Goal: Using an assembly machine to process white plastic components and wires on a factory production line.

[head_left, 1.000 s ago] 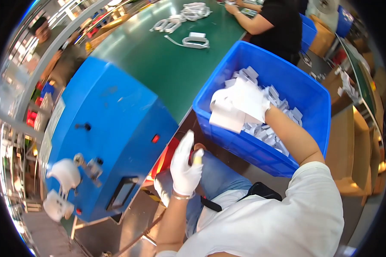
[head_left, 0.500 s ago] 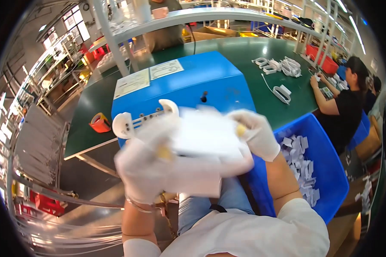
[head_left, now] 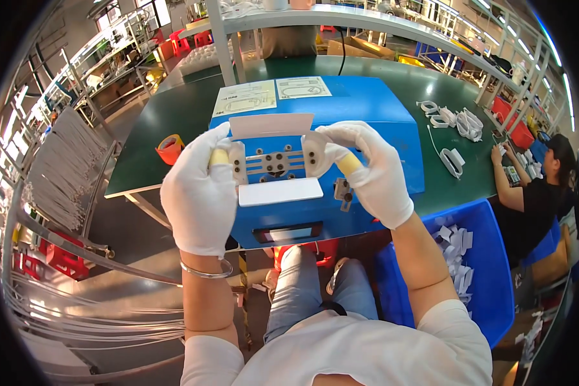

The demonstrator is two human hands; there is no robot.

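Note:
Both my hands wear white gloves with yellow bands on the thumbs. They flank a metal fixture (head_left: 276,164) on a blue machine (head_left: 373,106). My left hand (head_left: 202,193) has its fingers curled beside the left end piece (head_left: 237,164). My right hand (head_left: 373,170) curves thumb and fingers around the rounded right end piece (head_left: 316,156). What either hand pinches, if anything, is hidden. A white strip (head_left: 271,125) stands upright behind the fixture, between the fingertips. Another white strip (head_left: 280,192) lies in front of it. A small metal bracket (head_left: 343,192) is mounted near my right thumb.
Orange tape (head_left: 170,149) lies left on the green table (head_left: 151,119). Coiled white cables (head_left: 468,123) and a banded cable (head_left: 452,161) lie right. A blue bin (head_left: 498,283) of white paper pieces stands beside my right arm. A co-worker (head_left: 537,193) sits right. White cables (head_left: 64,170) hang left.
Blurred white sheets between my hands no longer hide the fixture. My hands have moved up and apart to its two sides, and the view has shifted left.

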